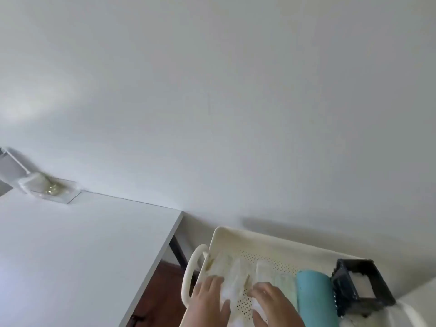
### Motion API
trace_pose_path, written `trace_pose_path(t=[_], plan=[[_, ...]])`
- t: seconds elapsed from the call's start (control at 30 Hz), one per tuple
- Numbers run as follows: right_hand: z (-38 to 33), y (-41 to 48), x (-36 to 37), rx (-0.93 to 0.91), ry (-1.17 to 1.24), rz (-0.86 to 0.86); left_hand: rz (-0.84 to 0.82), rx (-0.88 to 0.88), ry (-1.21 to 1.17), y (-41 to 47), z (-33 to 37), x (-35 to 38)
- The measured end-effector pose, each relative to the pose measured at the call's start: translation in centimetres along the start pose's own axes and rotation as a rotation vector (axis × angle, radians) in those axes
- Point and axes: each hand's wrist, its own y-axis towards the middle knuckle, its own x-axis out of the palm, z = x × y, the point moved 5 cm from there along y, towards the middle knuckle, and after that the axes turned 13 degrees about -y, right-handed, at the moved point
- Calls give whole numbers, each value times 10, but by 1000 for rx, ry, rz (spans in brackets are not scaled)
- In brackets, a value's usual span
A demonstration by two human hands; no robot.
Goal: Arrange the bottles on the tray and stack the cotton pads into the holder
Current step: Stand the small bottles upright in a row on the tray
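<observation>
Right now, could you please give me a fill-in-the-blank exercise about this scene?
1. Both hands reach into the cream ____.
2. The tray's floor is full of small ____.
3. The cylinder lying beside the right hand is ____ in colour.
4. The white table stands to the ____ of the tray.

Missing words: tray; holes; teal; left

Wall [236,90] – plain white, fills most of view, soft bright patch at left. White table [70,256] at lower left, its right edge running diagonally down; dark leg [177,252] under far corner. Brown floor [160,291] shows beneath table edge. On table's far left corner, against wall, clear packet [44,187] with yellowish contents – blurred. Grey box-like object [10,167] at left frame edge, just beside packet, partly cut off.
</observation>
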Motion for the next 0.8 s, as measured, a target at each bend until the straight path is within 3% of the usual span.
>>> trace_pose_path(t=[0.1,0.23,0.37,0.8], plan=[[-5,13,16,83,-2,-25,-47,-108,-3,9,-19,10],[-15,26,42,126,-210,-148,-121,-85,146,16,-21,14],[-26,30,59,143,-286,-222,-79,-34,299,24,-26,12],[-19,32,80,242,-207,-117,-227,-2,226,37,-44,41]])
